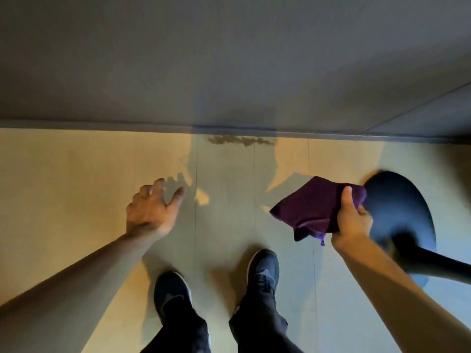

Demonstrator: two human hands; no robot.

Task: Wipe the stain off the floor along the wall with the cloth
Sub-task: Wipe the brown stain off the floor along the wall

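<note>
While the stain (240, 140) lies unwiped by the wall (229, 59), the cloth (316, 207) is pinched in the right hand (353, 220). The left hand (150, 207) is held spread and empty. The cloth must be lowered onto the stain.

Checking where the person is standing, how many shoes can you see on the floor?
2. The left shoe is at bottom centre, the right shoe beside it, slightly nearer the wall. Both point toward the stain. Trouser legs partly cover them.

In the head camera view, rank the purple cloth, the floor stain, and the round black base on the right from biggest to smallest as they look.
1. Round black base
2. Purple cloth, though it's held nearer the camera
3. Floor stain, farthest away, so its true size is unsure
</note>
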